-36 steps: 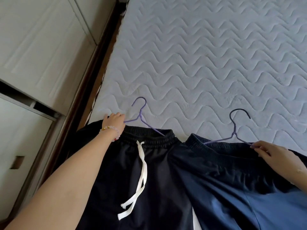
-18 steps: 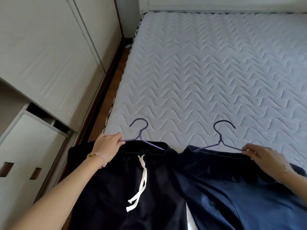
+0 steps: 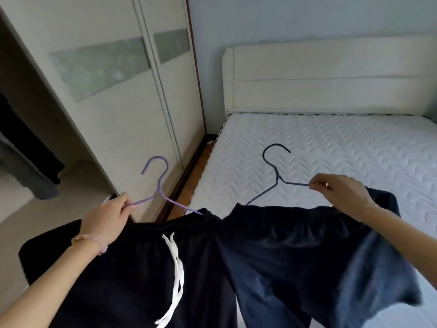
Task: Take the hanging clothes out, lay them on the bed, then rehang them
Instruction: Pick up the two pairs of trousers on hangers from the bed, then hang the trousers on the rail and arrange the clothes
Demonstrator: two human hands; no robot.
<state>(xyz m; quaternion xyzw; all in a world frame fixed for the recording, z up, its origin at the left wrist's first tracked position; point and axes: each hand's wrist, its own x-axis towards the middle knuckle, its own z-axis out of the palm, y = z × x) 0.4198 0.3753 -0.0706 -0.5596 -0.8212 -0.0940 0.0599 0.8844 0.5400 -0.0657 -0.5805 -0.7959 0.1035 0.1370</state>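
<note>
- Left hand (image 3: 106, 218): fingers curled round the left arm of a thin purple wire hanger (image 3: 159, 185), clenched on it. The hook points up, in front of the wardrobe door.
- A black fabric garment with an elastic waistband (image 3: 123, 275) hangs from the purple hanger. Its white flat drawstring (image 3: 176, 268) dangles down the front.
- Beaded bracelet (image 3: 82, 238) sits on the left wrist.
- Right hand (image 3: 340, 195): thumb and forefinger pinch the right arm of a thin dark blue wire hanger (image 3: 277, 176). The hook is up, over the mattress.
- A navy blue fabric garment (image 3: 307, 256) hangs from the dark hanger, its waistband edge touching the black garment.
- Both garments are near the foot corner of the bed. Contact with the bed: cannot tell.
- White quilted mattress (image 3: 343, 143) lies beyond, with a cream headboard (image 3: 331, 74) behind it.
- Pale sliding wardrobe doors (image 3: 113, 119) stand on the left, and a dark hanging cloth (image 3: 23, 150) shows in the open section.
</note>
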